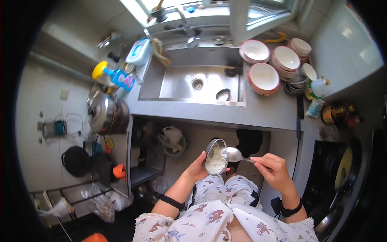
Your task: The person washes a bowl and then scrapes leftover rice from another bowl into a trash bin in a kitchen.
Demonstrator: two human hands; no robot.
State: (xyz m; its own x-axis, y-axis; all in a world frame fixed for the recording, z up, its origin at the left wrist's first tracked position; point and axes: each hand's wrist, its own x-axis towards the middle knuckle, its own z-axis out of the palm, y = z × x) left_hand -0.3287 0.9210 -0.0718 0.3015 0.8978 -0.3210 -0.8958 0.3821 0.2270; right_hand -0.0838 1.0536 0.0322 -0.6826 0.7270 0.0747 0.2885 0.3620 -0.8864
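My left hand (198, 167) holds a small metal bowl (208, 148) tilted on its side, its mouth facing right. White cooked rice (216, 160) lies inside it. In my right hand (273, 171) is the handle of a metal spoon (233, 155), pinched between thumb and fingers. The spoon's head, with a little white stuff at its tip, is at the bowl's right edge over the rice. Both hands are in front of my body, below the counter's front edge. Part of my left hand is hidden behind the bowl.
Ahead is a steel sink (178, 81) with a small metal bowl (223, 95) in it. Stacked white bowls (264, 77) and a knife (299, 107) lie on the counter (211, 112) to its right. Pans (341, 169) stand on the far-right stove; a lidded pot (102, 112) stands left.
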